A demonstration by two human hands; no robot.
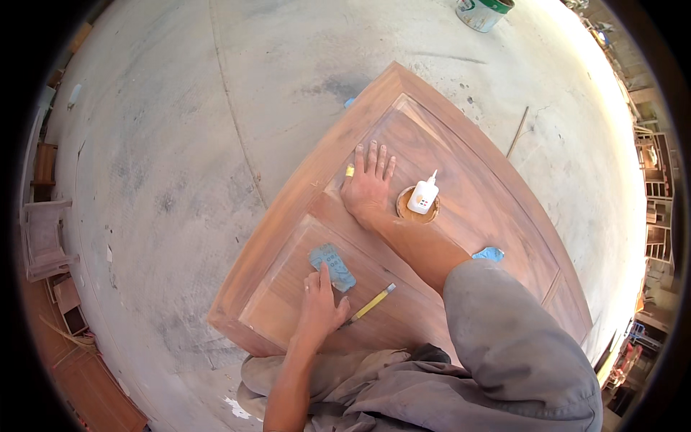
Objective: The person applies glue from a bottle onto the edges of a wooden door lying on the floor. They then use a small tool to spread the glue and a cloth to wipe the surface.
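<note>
My right hand [368, 183] lies flat on the brown wooden panel [425, 252], fingers spread and holding nothing. A small yellow piece [350, 171] shows by its thumb. Close to that wrist, a white squeeze bottle [423, 196] with a pointed nozzle rests on a round brown ring [405, 210]. My left hand [322, 304] is lower on the panel, its index fingertip touching a folded blue piece [332, 266] that looks like sandpaper, the thumb held apart. Beside that thumb lies a slim yellow tool [371, 303] with a pale end; its kind is unclear.
A blue scrap [489, 253] lies on the panel near my knee [497, 302]. Concrete floor [165, 144] surrounds the panel. A green and white bucket [484, 13] stands at the far side, and a thin stick [517, 132] lies right. Wooden furniture parts [47, 237] line the left edge.
</note>
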